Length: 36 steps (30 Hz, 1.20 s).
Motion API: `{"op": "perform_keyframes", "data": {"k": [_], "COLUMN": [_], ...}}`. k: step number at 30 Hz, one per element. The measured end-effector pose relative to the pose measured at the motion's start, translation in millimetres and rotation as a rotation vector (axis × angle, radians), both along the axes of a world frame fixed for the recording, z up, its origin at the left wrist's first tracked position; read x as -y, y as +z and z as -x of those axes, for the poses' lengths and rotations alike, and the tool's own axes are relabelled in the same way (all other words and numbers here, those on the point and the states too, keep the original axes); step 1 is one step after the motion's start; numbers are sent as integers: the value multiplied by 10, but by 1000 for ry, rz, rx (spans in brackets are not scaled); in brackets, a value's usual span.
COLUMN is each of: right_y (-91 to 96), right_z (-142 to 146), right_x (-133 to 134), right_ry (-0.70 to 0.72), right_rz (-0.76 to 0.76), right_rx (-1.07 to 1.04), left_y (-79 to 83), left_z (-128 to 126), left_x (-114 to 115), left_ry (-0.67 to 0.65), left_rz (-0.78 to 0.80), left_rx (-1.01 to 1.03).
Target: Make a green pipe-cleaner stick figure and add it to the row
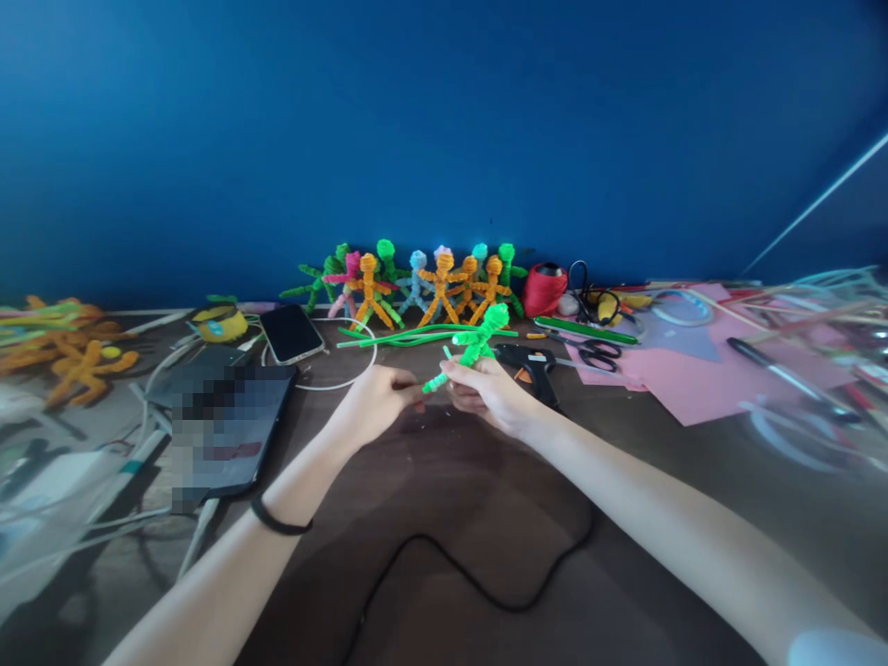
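Observation:
My right hand (489,396) holds a green pipe-cleaner figure (474,347) by its body, its round head tilted up to the right. My left hand (378,400) pinches the lower end of the figure's leg, fingers closed on it. Both hands meet above the dark table at its middle. Just behind the hands lie several loose green pipe cleaners (416,335).
A row of finished pipe-cleaner figures (423,282) stands against the blue wall. A black glue gun (531,365) lies behind my right hand, its cord looping forward. Scissors (597,350), red yarn (545,289), pink paper (700,379), a phone (291,333) and a tablet (222,421) are around.

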State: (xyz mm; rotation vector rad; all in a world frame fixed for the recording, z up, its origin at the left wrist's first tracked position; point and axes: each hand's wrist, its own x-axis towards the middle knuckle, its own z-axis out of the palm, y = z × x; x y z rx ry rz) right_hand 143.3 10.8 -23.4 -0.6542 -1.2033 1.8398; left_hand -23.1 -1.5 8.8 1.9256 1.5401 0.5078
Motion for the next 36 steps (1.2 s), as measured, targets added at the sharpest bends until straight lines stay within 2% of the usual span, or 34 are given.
{"op": "perform_keyframes", "data": {"k": [4,9,11,13,22,26,31,36], "right_y": [-55,-74,-67,-63,-64,-74,-58,23], "right_z": [-23,-55,-56,-52,-50,-36,2,25], "right_x": [-43,-81,-75,-65,-56,-55,-37,1], "right_ry": [-63,-216,-264,-295,-443,-465,-380,-320], "right_rz": [-167,-607,-681,-692,-607,-436,-137,13], "right_rx": [173,463,516,536,509,425,173,23], "left_y": [34,88,109,130,187,102,-12,-55], "left_z": [15,0,-18,-42,-203,-242,-233,-234], "left_x": [4,28,44,67,228,243,205,183], "left_ry": [45,113,105,87,17,18,4,-55], "left_rz": [-49,-62,-78,-90,-30,-6,50,86], "left_rx": [-20,-10,-14,-7,137,141,224,290]}}
